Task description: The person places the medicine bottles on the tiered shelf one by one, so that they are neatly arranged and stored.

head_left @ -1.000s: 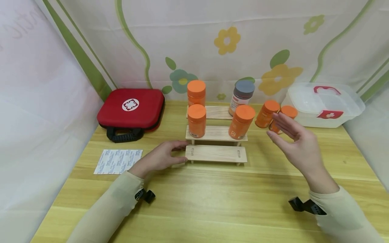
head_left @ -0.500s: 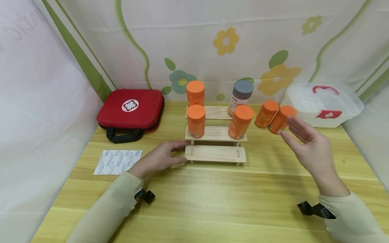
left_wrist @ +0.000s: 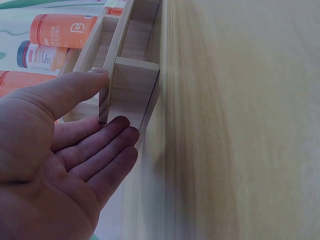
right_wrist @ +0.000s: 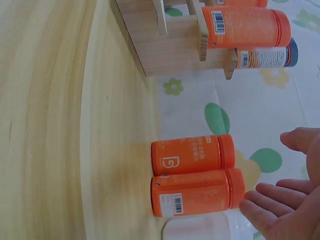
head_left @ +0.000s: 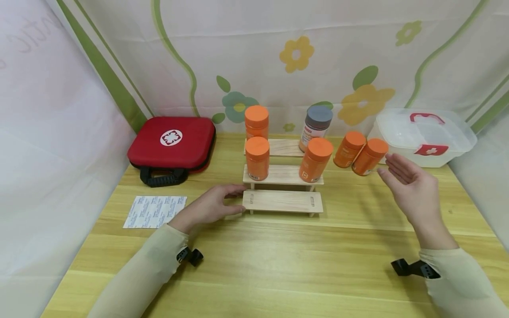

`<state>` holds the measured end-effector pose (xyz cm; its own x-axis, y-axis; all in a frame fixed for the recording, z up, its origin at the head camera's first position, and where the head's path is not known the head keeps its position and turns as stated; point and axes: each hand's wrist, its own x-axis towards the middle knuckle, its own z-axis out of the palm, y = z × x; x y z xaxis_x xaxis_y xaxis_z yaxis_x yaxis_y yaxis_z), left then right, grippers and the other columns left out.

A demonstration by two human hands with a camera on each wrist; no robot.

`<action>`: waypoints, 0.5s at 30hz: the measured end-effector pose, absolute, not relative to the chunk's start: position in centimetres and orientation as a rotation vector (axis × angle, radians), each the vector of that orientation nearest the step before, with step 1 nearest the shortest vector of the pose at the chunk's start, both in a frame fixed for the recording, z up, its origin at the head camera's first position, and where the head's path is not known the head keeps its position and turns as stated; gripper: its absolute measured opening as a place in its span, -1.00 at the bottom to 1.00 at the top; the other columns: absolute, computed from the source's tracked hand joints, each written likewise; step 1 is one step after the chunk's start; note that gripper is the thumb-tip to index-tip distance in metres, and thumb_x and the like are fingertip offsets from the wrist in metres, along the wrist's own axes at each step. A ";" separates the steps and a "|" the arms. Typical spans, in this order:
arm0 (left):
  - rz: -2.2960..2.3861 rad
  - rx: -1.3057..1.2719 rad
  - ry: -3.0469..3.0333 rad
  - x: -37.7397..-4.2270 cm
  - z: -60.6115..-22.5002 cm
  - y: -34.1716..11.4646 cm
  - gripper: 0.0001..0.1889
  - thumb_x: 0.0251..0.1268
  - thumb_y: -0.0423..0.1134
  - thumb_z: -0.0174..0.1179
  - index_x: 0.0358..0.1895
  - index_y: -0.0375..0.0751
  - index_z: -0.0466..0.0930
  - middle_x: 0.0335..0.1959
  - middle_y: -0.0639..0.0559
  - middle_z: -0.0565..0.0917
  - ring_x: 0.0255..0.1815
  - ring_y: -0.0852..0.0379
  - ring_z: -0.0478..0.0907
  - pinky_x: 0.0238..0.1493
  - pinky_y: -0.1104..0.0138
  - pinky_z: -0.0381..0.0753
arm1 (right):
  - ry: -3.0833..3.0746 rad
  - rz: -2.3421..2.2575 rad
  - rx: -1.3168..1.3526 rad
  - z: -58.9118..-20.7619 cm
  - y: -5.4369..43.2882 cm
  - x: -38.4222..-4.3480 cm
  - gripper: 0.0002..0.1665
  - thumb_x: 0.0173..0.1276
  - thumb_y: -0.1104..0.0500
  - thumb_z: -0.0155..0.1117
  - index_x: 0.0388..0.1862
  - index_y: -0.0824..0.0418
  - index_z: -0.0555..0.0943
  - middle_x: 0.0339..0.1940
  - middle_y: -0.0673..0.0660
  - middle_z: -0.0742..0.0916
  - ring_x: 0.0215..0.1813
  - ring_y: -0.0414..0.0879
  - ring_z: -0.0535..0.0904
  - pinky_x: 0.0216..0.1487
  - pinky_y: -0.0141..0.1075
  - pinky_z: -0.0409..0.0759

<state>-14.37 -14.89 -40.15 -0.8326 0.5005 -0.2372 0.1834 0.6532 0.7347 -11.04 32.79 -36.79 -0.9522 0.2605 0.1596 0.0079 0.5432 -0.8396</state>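
A stepped wooden rack (head_left: 282, 201) stands mid-table. My left hand (head_left: 216, 203) holds the left end of its lowest step; in the left wrist view the thumb (left_wrist: 82, 87) lies at one corner of the board and the fingers at the other. Orange bottles (head_left: 257, 159) (head_left: 316, 161) stand on the middle step. The top step bears another orange bottle (head_left: 256, 119) and a grey-lidded bottle (head_left: 316, 126). Right of the rack, two orange bottles (head_left: 349, 150) (head_left: 370, 157) stand side by side on the table. My right hand (head_left: 413, 190) is beside the nearer one, fingers extended, holding nothing.
A red first-aid case (head_left: 171, 143) with a black handle lies at the back left. In front of it is a printed white sheet (head_left: 155, 212). A translucent box (head_left: 421, 137) with a red cross label sits at the back right, near the flowered cloth (head_left: 246, 53).
My right hand has moved to the right, away from the front of the two table bottles, and the nearer bottle is now uncovered. The left hand stays at the rack.
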 end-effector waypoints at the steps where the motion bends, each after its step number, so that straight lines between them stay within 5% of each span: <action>1: 1.024 0.538 2.449 -14.4 -40.2 -14.9 -0.32 0.45 -0.09 0.45 0.58 -0.08 0.48 0.48 -0.03 0.63 0.50 -0.05 0.55 0.59 -0.06 0.49 | -2.515 1.375 -0.241 -36.9 32.9 -11.2 -0.19 0.58 0.03 0.39 0.65 0.32 0.38 0.58 0.26 0.57 0.37 -0.45 0.61 0.11 -0.78 0.53; 5: 1.027 0.536 2.450 -14.4 -40.1 -14.9 -0.32 0.45 -0.10 0.45 0.58 -0.08 0.49 0.48 -0.03 0.63 0.50 -0.05 0.55 0.59 -0.05 0.49 | -2.523 1.375 -0.317 -37.4 33.6 -11.9 -0.18 0.58 -0.01 0.37 0.67 0.29 0.37 0.58 0.27 0.56 0.39 -0.42 0.62 0.08 -0.79 0.53; 15: 1.027 0.551 2.454 -14.5 -40.2 -14.9 -0.31 0.44 -0.11 0.46 0.58 -0.08 0.48 0.48 -0.03 0.63 0.50 -0.04 0.55 0.59 -0.05 0.49 | -2.584 1.319 -0.415 -39.0 35.0 -14.5 -0.12 0.60 -0.14 0.31 0.73 0.20 0.30 0.65 0.27 0.49 0.61 0.01 0.51 0.18 -0.75 0.52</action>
